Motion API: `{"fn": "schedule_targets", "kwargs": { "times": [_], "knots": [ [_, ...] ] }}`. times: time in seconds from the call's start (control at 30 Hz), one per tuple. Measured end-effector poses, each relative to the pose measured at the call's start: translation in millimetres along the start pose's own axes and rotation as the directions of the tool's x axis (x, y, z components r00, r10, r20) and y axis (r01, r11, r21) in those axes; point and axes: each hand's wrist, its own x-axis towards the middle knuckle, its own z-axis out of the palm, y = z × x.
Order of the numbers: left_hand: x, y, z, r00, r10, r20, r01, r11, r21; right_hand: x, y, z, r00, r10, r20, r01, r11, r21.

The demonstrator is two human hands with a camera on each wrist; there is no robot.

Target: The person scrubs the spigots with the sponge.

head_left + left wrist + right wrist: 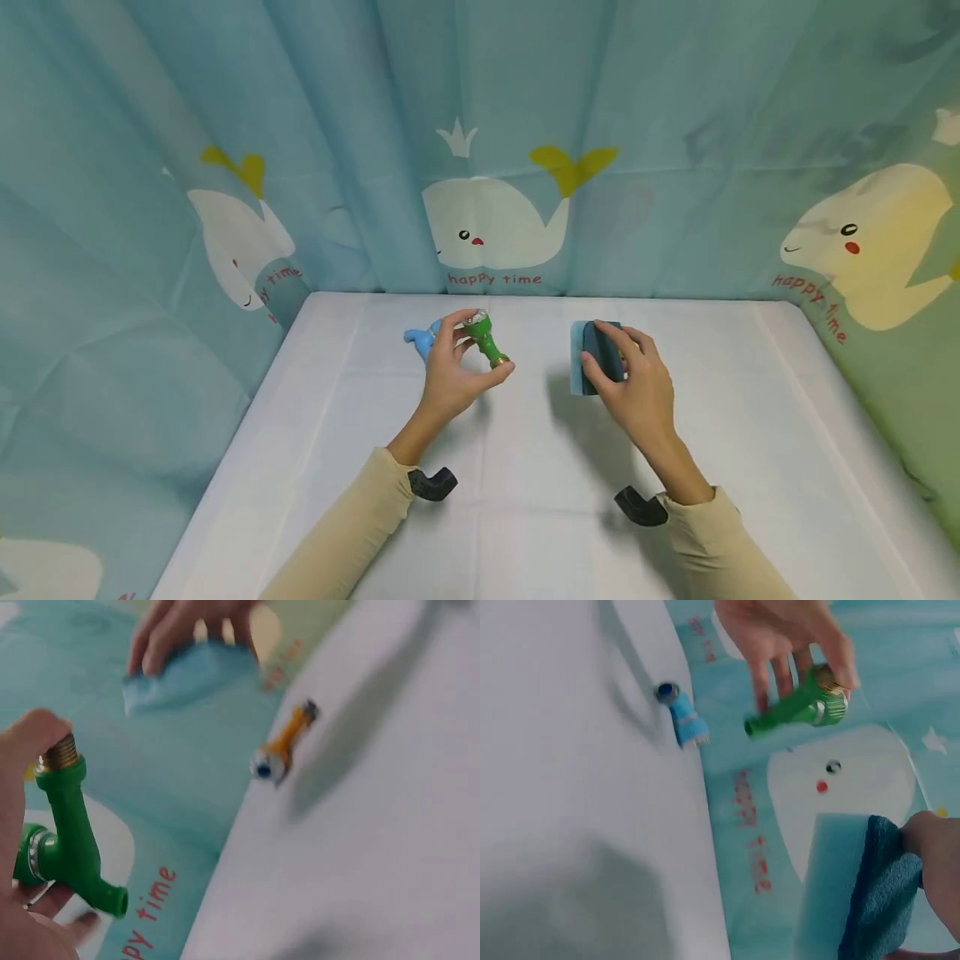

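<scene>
My left hand (457,375) holds a green plastic tap (486,335) above the table, its thumb pressed on the brass threaded end (61,754). In the left wrist view the spout points down. A short way to the right, my right hand (637,379) grips a sponge (576,358) between thumb and fingers. The sponge has a light blue layer and a darker, rough blue layer (881,889). Behind the left hand lies a blue tap (420,339), partly covered by it. An orange tap (283,742) on the table is almost hidden behind the right hand in the head view.
The white table (525,500) ends at the back against a light blue curtain (345,125) with printed whales, which also closes off both sides. Black wrist mounts (432,484) stick out from both sleeves.
</scene>
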Motion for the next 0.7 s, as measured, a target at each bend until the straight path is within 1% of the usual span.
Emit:
{"fn": "schedule_targets", "kwargs": {
  "times": [0.03,0.1,0.17,0.27,0.3,0.37,0.4,0.47,0.6,0.67,0.7],
  "knots": [
    [3.9,-2.6,0.6,0.999,0.018,0.027,-0.021,0.996,0.089,0,4,-5,1.0,0.001,0.003,-0.001,1.0,0.005],
    [12.9,-8.2,3.5,0.994,0.052,0.092,-0.073,0.97,0.233,0,12,-14,1.0,0.001,0.003,-0.001,1.0,0.004],
    [22.0,-14.6,7.8,0.983,0.056,0.174,-0.11,0.94,0.322,-1,19,-22,1.0,0.004,0.0,-0.004,1.0,0.003],
    [34.3,-25.9,16.9,0.956,0.01,0.292,-0.133,0.906,0.402,-3,28,-33,1.0,0.005,-0.007,-0.005,1.0,-0.001],
    [37.6,-29.8,20.1,0.946,-0.018,0.323,-0.129,0.895,0.428,-3,31,-36,1.0,0.001,-0.009,-0.001,1.0,-0.001],
    [42.7,-37.7,26.2,0.927,-0.074,0.367,-0.124,0.864,0.488,-4,36,-41,1.0,-0.012,-0.004,0.013,1.0,0.01],
    [45.1,-41.1,29.4,0.919,-0.1,0.381,-0.126,0.842,0.525,-5,38,-43,1.0,-0.022,0.001,0.022,1.0,0.019],
    [49.6,-47.1,35.5,0.906,-0.134,0.403,-0.15,0.787,0.599,-6,43,-46,0.999,-0.049,0.015,0.049,0.998,0.04],
    [58.4,-55.6,47.8,0.873,-0.186,0.451,-0.234,0.651,0.722,-9,50,-51,0.996,-0.076,0.046,0.072,0.994,0.087],
    [61.1,-58.7,53.0,0.853,-0.218,0.474,-0.265,0.602,0.753,-11,52,-53,0.996,-0.068,0.059,0.061,0.992,0.108],
    [61.9,-59.7,55.2,0.843,-0.238,0.483,-0.273,0.583,0.765,-12,53,-53,0.996,-0.06,0.067,0.051,0.992,0.119]
  ]
}}
